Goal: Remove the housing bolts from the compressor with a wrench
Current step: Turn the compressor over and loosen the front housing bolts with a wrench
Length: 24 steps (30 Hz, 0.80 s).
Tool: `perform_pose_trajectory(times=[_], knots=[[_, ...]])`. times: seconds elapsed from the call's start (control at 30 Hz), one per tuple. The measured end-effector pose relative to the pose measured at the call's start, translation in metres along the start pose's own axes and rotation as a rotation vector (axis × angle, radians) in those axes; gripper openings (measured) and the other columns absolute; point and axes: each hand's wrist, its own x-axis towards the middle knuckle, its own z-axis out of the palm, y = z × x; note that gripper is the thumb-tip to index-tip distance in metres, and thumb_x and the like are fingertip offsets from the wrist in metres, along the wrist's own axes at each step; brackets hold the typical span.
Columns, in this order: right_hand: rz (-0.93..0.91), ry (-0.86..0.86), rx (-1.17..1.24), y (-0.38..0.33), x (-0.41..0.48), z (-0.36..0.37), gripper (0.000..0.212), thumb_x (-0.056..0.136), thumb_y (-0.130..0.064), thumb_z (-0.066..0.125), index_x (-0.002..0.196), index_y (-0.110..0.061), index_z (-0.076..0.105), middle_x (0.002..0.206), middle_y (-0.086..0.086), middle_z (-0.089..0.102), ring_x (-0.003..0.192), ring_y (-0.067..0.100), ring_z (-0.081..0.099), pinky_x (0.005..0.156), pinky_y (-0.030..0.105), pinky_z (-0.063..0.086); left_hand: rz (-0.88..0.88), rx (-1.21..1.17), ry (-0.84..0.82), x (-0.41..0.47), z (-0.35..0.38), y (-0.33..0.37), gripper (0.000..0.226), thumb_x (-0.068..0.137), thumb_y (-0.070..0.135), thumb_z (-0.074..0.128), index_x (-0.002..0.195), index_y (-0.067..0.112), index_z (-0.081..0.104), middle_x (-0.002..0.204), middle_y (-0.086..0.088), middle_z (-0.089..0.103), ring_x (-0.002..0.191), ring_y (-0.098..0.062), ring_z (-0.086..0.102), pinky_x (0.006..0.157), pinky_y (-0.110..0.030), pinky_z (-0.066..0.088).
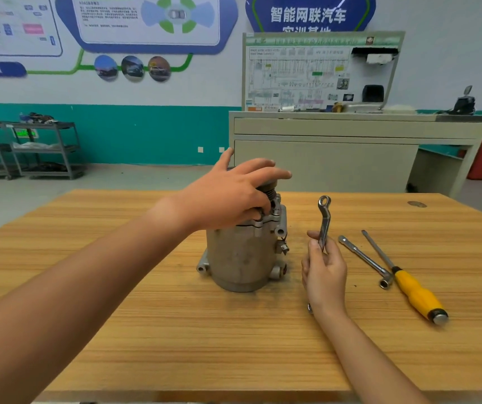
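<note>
Left hand (pixel 234 196) draped over top of compressor (pixel 242 258): upper fingers straight, lower ones curled down onto housing; cannot tell if pinching anything. Compressor upright, mid-bench (pixel 175 330). Right hand (pixel 324 272) just beside it, fingers wrapped round wrench (pixel 324 225), ring end up. Further right, lying on bench: socket bar (pixel 365 258), yellow-handled screwdriver (pixel 417 293).

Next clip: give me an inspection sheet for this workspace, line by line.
Surface: wooden table.
Job's things: compressor upright at centre; ring wrench held off it.
Clutter: socket wrench and yellow-handled screwdriver lying at right.
Hands: left hand grips the compressor's top; right hand holds the ring wrench.
Cables: short black lead on the compressor's side.
Surroundings: training bench with diagram board, shelf cart, wall posters.
</note>
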Motion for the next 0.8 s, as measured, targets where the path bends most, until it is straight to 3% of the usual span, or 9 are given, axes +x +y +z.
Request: perform_pose_trajectory(times=[0.13, 0.23, 0.33, 0.43, 0.5, 0.57, 0.63, 0.73, 0.8], knots=[[-0.001, -0.014, -0.043, 0.002, 0.0, -0.001, 0.019, 0.097, -0.018, 0.041, 0.097, -0.029, 0.057, 0.054, -0.005, 0.04, 0.045, 0.008, 0.032, 0.04, 0.02, 0.027, 0.033, 0.041, 0.025, 0.002, 0.002, 0.0, 0.021, 0.09, 0.03, 0.054, 0.101, 0.021, 0.068, 0.154, 0.004, 0.023, 0.137, -0.01, 0.004, 0.106, -0.068, 0.005], [0.014, -0.063, -0.137, 0.005, -0.002, -0.002, 0.018, 0.098, -0.018, 0.039, 0.104, -0.022, 0.056, 0.06, -0.003, 0.044, 0.053, 0.011, 0.041, 0.049, 0.026, 0.035, 0.009, 0.049, 0.043, 0.002, 0.008, 0.001, 0.033, 0.092, 0.037, 0.043, 0.101, 0.017, 0.068, 0.153, 0.003, 0.026, 0.135, -0.01, 0.006, 0.107, -0.067, 0.006], [0.087, -0.093, -0.104, 0.005, -0.005, -0.005, 0.017, 0.099, -0.016, 0.036, 0.098, -0.025, 0.05, 0.056, 0.002, 0.047, 0.044, 0.013, 0.046, 0.041, 0.026, 0.042, -0.051, 0.015, 0.054, 0.003, 0.009, 0.004, 0.045, 0.092, 0.04, 0.031, 0.1, 0.015, 0.067, 0.151, 0.003, 0.028, 0.136, -0.01, 0.012, 0.109, -0.063, 0.004], [0.132, -0.091, -0.078, 0.001, -0.006, -0.008, 0.02, 0.099, -0.013, 0.036, 0.091, -0.029, 0.045, 0.054, 0.002, 0.048, 0.033, 0.007, 0.041, 0.034, 0.018, 0.034, -0.088, -0.108, 0.097, 0.004, 0.003, 0.005, 0.034, 0.093, 0.037, 0.041, 0.099, 0.014, 0.066, 0.152, 0.003, 0.029, 0.138, -0.015, 0.024, 0.109, -0.063, 0.007], [0.137, -0.093, -0.069, -0.001, -0.006, -0.009, 0.021, 0.097, -0.011, 0.038, 0.091, -0.029, 0.047, 0.054, 0.0, 0.043, 0.036, 0.003, 0.037, 0.035, 0.018, 0.03, -0.132, -0.28, 0.242, -0.003, 0.003, 0.001, 0.033, 0.093, 0.04, 0.046, 0.105, 0.015, 0.065, 0.15, 0.003, 0.031, 0.135, -0.019, 0.033, 0.108, -0.063, 0.018], [0.084, -0.118, -0.108, -0.002, -0.007, -0.008, 0.018, 0.096, -0.015, 0.042, 0.091, -0.029, 0.051, 0.059, -0.005, 0.041, 0.046, 0.004, 0.038, 0.043, 0.02, 0.03, -0.28, -0.496, 0.431, -0.018, 0.01, -0.005, 0.034, 0.091, 0.04, 0.051, 0.117, 0.02, 0.059, 0.145, 0.011, 0.03, 0.131, -0.009, 0.035, 0.108, -0.045, 0.028], [0.017, -0.138, -0.155, -0.006, -0.01, -0.006, 0.013, 0.095, -0.024, 0.044, 0.092, -0.032, 0.054, 0.061, -0.014, 0.044, 0.054, 0.003, 0.039, 0.051, 0.02, 0.03, -0.54, -0.741, 0.53, -0.036, 0.024, -0.006, 0.037, 0.094, 0.035, 0.052, 0.129, 0.024, 0.049, 0.143, 0.014, 0.031, 0.128, -0.001, 0.033, 0.105, -0.026, 0.03], [-0.009, -0.178, -0.17, -0.014, -0.017, -0.005, 0.021, 0.097, -0.03, 0.038, 0.097, -0.04, 0.056, 0.045, -0.017, 0.042, 0.046, -0.001, 0.035, 0.047, 0.017, 0.028, -0.866, -1.053, 0.402, -0.054, 0.06, 0.002, 0.046, 0.098, 0.036, 0.041, 0.142, 0.023, 0.035, 0.143, 0.006, 0.039, 0.12, -0.004, 0.04, 0.085, -0.009, 0.036], [-0.026, -0.216, -0.197, -0.02, -0.022, -0.008, 0.025, 0.098, -0.027, 0.036, 0.104, -0.044, 0.054, 0.046, -0.019, 0.041, 0.049, -0.002, 0.036, 0.049, 0.016, 0.029, -0.926, -1.182, 0.336, -0.057, 0.082, 0.008, 0.047, 0.099, 0.04, 0.036, 0.144, 0.026, 0.033, 0.146, 0.005, 0.038, 0.125, -0.007, 0.039, 0.094, -0.016, 0.036]])
